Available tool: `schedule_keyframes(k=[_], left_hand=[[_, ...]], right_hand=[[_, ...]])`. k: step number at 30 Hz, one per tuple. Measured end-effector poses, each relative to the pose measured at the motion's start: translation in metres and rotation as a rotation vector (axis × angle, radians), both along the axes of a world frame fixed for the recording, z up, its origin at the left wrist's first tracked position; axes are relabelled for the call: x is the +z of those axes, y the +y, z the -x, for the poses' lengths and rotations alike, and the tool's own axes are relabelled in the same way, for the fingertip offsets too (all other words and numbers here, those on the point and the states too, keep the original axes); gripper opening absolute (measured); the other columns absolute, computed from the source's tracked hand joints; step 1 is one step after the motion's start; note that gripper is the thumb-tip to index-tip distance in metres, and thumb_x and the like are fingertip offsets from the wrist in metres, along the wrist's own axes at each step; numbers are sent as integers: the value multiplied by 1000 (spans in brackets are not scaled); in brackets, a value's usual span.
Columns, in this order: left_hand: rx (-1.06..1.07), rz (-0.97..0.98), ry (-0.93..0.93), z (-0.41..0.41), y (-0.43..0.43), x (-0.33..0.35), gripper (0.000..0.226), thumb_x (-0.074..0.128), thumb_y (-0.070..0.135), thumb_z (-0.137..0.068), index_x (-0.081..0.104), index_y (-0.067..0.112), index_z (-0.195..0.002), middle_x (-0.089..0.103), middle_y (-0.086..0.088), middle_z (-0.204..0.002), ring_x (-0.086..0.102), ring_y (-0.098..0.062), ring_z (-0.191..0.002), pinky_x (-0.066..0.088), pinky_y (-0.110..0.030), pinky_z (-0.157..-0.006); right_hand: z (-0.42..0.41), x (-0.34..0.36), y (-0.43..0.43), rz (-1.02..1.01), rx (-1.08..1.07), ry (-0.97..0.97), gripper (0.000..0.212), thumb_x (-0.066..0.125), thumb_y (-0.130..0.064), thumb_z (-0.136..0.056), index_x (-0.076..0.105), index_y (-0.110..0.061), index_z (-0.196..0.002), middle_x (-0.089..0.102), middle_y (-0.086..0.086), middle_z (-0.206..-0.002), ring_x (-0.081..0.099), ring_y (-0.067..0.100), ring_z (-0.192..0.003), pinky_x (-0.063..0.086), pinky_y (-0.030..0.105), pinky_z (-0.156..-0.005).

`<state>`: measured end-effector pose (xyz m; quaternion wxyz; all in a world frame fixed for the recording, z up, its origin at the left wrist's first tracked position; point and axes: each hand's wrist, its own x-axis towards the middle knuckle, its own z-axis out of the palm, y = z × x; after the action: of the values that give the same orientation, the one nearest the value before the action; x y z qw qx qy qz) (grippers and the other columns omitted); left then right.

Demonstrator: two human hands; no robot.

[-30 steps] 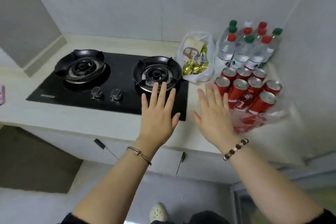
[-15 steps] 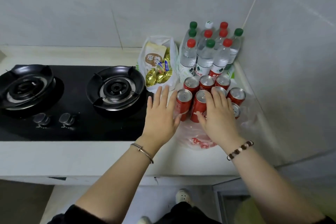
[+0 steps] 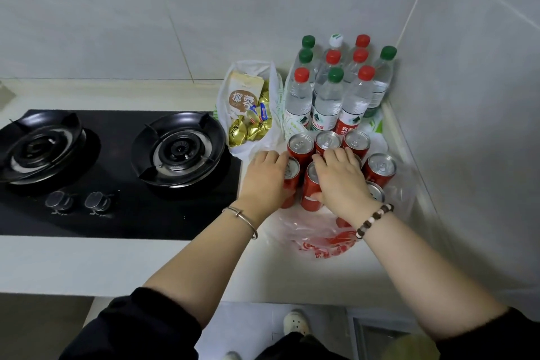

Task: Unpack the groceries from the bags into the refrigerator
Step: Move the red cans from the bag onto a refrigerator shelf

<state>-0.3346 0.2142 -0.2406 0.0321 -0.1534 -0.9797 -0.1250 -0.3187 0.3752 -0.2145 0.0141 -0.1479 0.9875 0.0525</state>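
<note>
On the pale countertop (image 3: pixel 117 263), the left hand (image 3: pixel 264 181) curls round one red soda can (image 3: pixel 292 171) and the right hand (image 3: pixel 342 181) grips the neighbouring can (image 3: pixel 311 194), both standing in a clear plastic bag (image 3: pixel 321 242), with bagged water bottles (image 3: pixel 327 99) just beyond.

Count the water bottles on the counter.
10 water bottles, bunched in the corner behind the red cans. Front row: red, green, red caps. Middle row: green, red, red, green. Back row: green, white, red. None seems hidden, though the pack is tight.
</note>
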Motion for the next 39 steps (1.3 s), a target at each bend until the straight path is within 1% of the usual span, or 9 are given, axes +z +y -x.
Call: schedule_keyframes(k=[6,10,14,18,21,24,27,30,39], left_hand=[[2,51,-22,6,-3,1,58,72,40,-71,52,12,-118,53,-7,-108,44,-27,-106,35,-29,-83],[-2,-58,-68,1,-3,3,54,76,37,-66,57,11,-109,59,-5,-102,46,-24,-103,33,-26,-76],[45,-226,-85,-3,-3,24,62,81,27,-58,56,12,-112,56,-4,-104,48,-20,-100,37,-23,-74],[39,-427,-110,-7,-17,58,63,85,25,-55,54,16,-108,55,3,-102,53,-14,-90,39,-19,-71],[40,-523,-116,-14,-35,79,61,86,25,-57,52,17,-108,63,6,-97,59,-10,-84,43,-15,-69],[96,-614,-104,-27,-59,97,59,85,20,-58,51,20,-106,66,9,-94,62,-7,-83,47,-17,-72],[157,-670,-83,-44,-93,114,61,86,16,-57,49,21,-106,63,14,-91,60,2,-83,46,-8,-66],[248,-694,-49,-67,-132,126,64,86,16,-57,50,21,-109,63,13,-93,60,3,-84,46,-5,-67],[642,-740,105,-175,-250,130,61,84,17,-59,52,30,-109,63,15,-98,60,6,-90,47,-10,-73]], right_hand=[[3,-7,7,-39,110,68,66,82,-45,-59,56,-9,-108,51,6,-107,43,27,-110,17,43,-113],[0,-9,8,-26,97,181,54,90,-34,-34,59,-15,-73,54,0,-79,51,23,-83,35,34,-83],[-7,7,6,80,54,88,58,80,-49,-59,56,-15,-100,56,-2,-103,47,21,-106,34,32,-92],[-10,43,1,346,-58,-28,55,76,-44,-64,40,-20,-98,63,1,-87,61,26,-85,43,32,-63],[-9,58,-11,588,-80,-73,56,77,-41,-59,43,-32,-103,65,-3,-90,61,23,-84,52,37,-69],[-10,77,-33,749,-48,-103,56,83,-34,-59,47,-36,-103,62,-12,-89,59,13,-84,47,27,-68],[-14,93,-65,844,19,-113,58,85,-31,-59,52,-34,-106,60,-17,-89,57,7,-84,41,12,-65],[-21,98,-107,937,91,-152,57,85,-29,-57,53,-34,-105,62,-16,-92,60,8,-88,49,28,-76],[-60,104,-248,957,415,-337,58,85,-34,-54,55,-29,-103,62,-16,-91,60,5,-87,50,28,-73]])
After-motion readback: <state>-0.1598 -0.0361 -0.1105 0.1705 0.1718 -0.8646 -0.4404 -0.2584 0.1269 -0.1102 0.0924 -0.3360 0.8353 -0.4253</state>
